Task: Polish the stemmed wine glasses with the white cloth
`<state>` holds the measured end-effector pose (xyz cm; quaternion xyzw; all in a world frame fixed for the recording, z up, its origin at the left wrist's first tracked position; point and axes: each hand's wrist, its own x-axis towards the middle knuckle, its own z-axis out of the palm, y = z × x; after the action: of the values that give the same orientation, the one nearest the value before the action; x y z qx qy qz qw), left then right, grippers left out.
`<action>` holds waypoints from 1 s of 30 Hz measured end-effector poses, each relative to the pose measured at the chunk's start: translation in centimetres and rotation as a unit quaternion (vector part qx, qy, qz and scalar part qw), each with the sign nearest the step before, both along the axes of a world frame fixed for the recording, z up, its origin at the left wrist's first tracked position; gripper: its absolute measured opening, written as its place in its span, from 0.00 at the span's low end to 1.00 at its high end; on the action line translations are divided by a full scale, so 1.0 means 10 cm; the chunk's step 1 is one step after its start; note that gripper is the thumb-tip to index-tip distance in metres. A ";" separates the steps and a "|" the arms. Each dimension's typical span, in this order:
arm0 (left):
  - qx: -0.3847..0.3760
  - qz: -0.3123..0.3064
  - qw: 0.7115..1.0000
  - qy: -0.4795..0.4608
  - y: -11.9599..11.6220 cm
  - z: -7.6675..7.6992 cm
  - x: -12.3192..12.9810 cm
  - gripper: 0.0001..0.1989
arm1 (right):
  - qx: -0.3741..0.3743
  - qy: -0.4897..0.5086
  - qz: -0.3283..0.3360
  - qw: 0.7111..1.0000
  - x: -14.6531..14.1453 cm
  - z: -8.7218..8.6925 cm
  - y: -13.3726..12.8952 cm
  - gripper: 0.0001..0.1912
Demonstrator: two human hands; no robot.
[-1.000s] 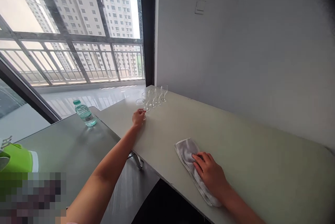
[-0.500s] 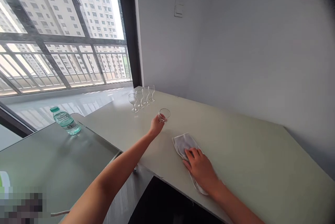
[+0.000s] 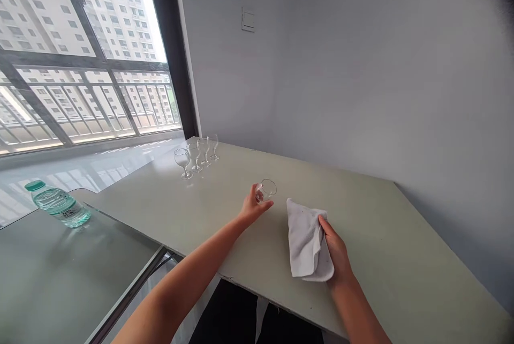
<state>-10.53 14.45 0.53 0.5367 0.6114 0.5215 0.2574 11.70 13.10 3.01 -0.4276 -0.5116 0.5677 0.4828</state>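
The left hand [image 3: 254, 206] has its fingers curled around a clear glass [image 3: 266, 189], bowl up, just left of the white cloth [image 3: 307, 239] and over the pale table [image 3: 361, 226]. Well to the left of the cloth, a water bottle [image 3: 60, 206] leans on the glossy table [image 3: 48, 269]; nearer the cloth but farther back, four stemmed glasses [image 3: 195, 157] stand upright in a row on the pale table, and at the cloth's right edge the right hand [image 3: 337, 250] grips it, thumb on top
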 end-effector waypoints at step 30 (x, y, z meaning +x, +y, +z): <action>0.130 -0.099 0.867 0.471 -0.26 0.13 0.16 0.21 | -0.135 0.103 0.186 0.968 -0.46 0.06 -0.06 0.15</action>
<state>-8.94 11.83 1.79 0.8046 0.5308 0.2528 -0.0832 7.13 12.54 3.57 -0.3252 -0.4485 0.7523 0.3564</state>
